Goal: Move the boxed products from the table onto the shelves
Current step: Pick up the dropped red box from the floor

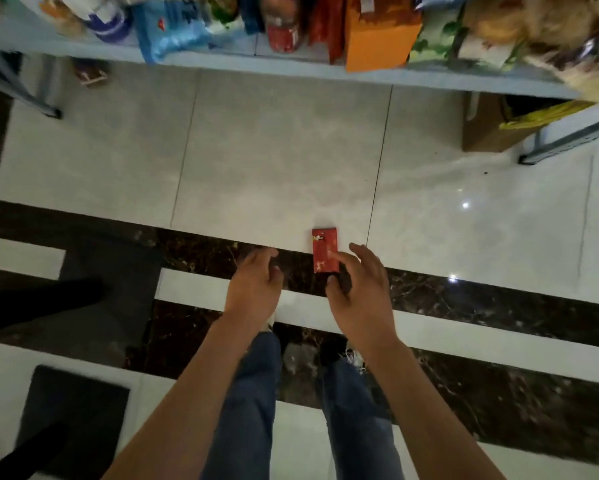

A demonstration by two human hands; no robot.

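Note:
A small red box (324,250) lies flat on the tiled floor, straight ahead of my feet. My right hand (358,289) hovers over its near right corner with fingers spread and loosely bent; one fingertip overlaps the box edge, and no grip shows. To the box's left, my left hand (253,284) holds nothing, its fingers relaxed and slightly curled. The pale blue shelf (222,62) runs across the top of the view. On it stand an orange box (377,39) and a red box (327,27) among bags.
On the shelf are a blue bag (173,27), a red bottle (284,29) and a fluffy packet (551,39). A brown carton (488,128) sits under the shelf at right. Shelf legs (533,157) stand on the floor. A dark mat (76,417) lies lower left.

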